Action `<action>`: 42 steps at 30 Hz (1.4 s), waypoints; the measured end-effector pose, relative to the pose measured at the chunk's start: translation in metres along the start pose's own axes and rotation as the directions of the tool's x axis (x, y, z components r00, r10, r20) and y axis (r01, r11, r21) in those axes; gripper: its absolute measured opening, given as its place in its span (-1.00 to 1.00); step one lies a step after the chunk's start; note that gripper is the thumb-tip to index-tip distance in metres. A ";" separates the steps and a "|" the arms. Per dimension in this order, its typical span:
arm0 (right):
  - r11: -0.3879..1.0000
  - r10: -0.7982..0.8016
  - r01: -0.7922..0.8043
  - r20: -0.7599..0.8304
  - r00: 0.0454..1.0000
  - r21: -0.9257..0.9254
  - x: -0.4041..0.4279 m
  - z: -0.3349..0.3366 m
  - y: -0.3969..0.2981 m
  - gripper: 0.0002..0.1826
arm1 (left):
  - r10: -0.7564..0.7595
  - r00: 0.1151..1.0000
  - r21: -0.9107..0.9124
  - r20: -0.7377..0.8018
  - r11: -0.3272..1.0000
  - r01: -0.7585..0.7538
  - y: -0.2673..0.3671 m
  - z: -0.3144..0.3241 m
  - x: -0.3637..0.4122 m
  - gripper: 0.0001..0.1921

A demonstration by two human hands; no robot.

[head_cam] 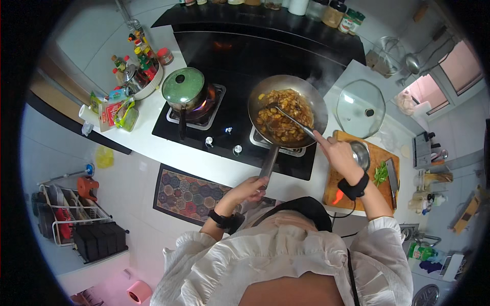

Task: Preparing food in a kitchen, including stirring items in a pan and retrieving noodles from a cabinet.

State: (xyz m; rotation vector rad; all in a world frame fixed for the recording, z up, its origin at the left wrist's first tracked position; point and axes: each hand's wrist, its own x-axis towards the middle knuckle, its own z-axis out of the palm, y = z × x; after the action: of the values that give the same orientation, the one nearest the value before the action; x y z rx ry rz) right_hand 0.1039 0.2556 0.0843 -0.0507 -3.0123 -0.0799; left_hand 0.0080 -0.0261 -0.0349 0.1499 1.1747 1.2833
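My left hand (248, 190) is wrapped around the end of the handle (270, 164) of a steel wok (319, 95) on the right burner. Chopped brown food in sauce (285, 114) covers the wok's bottom, and faint steam rises above it. In my right hand (338, 155) is a metal cooking utensil (293, 119), its index finger stretched along the shaft. The utensil's dark head rests in the food, partly hidden by it. Below my right forearm lies a wooden cutting board (333, 183) with a metal bowl (360, 155), chopped greens (381, 173) and a cleaver (392, 179).
A saucepan with a green lid (183, 87) sits over a lit flame on the left burner, its handle pointing towards me. A glass lid (360, 109) leans at the right. Bottles in a white basket (151, 86) and food packets (115, 111) stand on the left counter.
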 end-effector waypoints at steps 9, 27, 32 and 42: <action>0.968 -0.064 0.069 0.027 0.998 -0.241 -0.033 -0.039 0.037 -0.44 | 0.006 0.999 0.030 -0.043 1.000 -0.005 0.002 0.001 -0.004 -0.53; 0.998 -0.011 0.009 0.037 0.999 0.066 0.001 -0.020 0.017 -0.54 | -0.014 0.998 0.053 -0.053 0.998 0.017 0.004 0.003 -0.007 -0.51; 0.995 -0.057 0.064 0.085 0.995 -0.081 -0.029 -0.064 0.030 -0.53 | -0.014 1.000 0.040 -0.008 0.999 0.014 0.005 0.001 -0.003 -0.50; 0.988 0.078 -0.104 0.211 0.974 0.115 -0.033 -0.069 -0.008 -0.58 | -0.050 0.997 0.058 -0.052 0.997 0.053 0.004 0.002 -0.004 -0.50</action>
State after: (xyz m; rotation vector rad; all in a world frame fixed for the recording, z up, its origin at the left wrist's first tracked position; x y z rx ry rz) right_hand 0.1452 0.2424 0.1482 -0.1965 -3.2085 0.1314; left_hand 0.0079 -0.0266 -0.0290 0.1301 1.2525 1.2134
